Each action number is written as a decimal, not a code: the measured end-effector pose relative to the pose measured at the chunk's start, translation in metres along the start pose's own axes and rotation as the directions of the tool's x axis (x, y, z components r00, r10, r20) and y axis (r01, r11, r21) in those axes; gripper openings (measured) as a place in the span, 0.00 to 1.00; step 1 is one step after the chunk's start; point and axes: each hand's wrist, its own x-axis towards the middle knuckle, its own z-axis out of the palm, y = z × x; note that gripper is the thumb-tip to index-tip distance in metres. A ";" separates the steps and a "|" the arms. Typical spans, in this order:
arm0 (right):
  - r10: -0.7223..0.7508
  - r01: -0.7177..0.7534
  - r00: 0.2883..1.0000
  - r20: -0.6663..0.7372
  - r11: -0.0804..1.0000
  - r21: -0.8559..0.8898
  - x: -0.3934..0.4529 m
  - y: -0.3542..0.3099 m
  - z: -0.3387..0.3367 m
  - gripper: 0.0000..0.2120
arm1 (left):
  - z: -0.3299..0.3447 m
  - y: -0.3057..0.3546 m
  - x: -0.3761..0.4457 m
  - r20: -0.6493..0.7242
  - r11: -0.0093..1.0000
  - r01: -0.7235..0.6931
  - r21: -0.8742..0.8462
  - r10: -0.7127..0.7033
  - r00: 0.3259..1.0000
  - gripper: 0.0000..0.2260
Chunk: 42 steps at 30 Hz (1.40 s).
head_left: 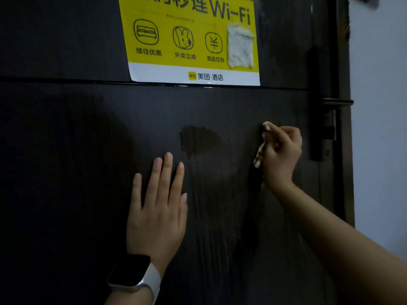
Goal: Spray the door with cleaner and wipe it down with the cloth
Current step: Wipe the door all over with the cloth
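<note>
Head view, left to right: my left hand (157,208) lies flat, fingers spread, on the dark matte wooden door (66,150); wet streaks at centre suggest spraying is done and wiping is partly finished; my right hand (280,150), beside the dark metal lever handle (337,102), clutches the crumpled pale cloth (261,150) against the panel.
</note>
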 end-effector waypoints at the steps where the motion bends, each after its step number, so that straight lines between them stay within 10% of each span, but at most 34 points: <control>1: 0.008 -0.008 1.000 -0.014 1.000 0.022 -0.001 -0.009 0.008 0.11 | 0.000 0.000 0.001 -0.002 1.000 -0.003 0.003 0.003 1.000 0.25; 5: -0.396 0.383 0.912 0.106 0.916 0.121 -0.046 -0.063 0.033 0.15 | -0.001 0.001 -0.001 0.007 1.000 0.011 -0.004 -0.011 1.000 0.24; 9: -0.770 0.758 0.557 0.312 0.625 0.187 -0.022 -0.050 0.024 0.13 | -0.002 0.000 0.002 0.016 1.000 0.005 0.012 -0.005 1.000 0.25; 15: -0.149 0.149 0.988 0.032 0.989 0.018 0.035 -0.009 0.023 0.12 | -0.001 0.001 0.001 0.035 1.000 0.009 0.019 -0.010 0.999 0.25; 19: -0.234 0.231 0.972 0.008 0.965 0.124 0.017 -0.054 0.046 0.16 | 0.001 0.001 0.001 0.023 0.999 0.007 0.039 -0.007 1.000 0.25; 26: -0.680 0.613 0.693 0.242 0.731 0.299 -0.014 -0.092 0.052 0.17 | -0.010 0.004 0.005 0.079 0.999 0.041 -0.030 -0.039 0.996 0.23; 31: -0.243 0.226 0.963 0.114 0.963 0.145 0.036 -0.044 0.033 0.16 | -0.042 -0.013 0.010 0.158 0.994 -0.052 -0.098 0.067 0.985 0.22; 34: 0.084 -0.086 0.996 0.020 0.988 0.131 0.044 -0.054 0.039 0.11 | -0.062 -0.048 0.024 0.110 0.990 -0.131 -0.053 0.136 0.985 0.22; 42: -0.416 0.324 0.895 0.162 0.856 0.403 -0.043 -0.206 0.094 0.14 | -0.057 -0.112 0.033 -0.006 0.979 0.197 0.052 -0.197 0.980 0.25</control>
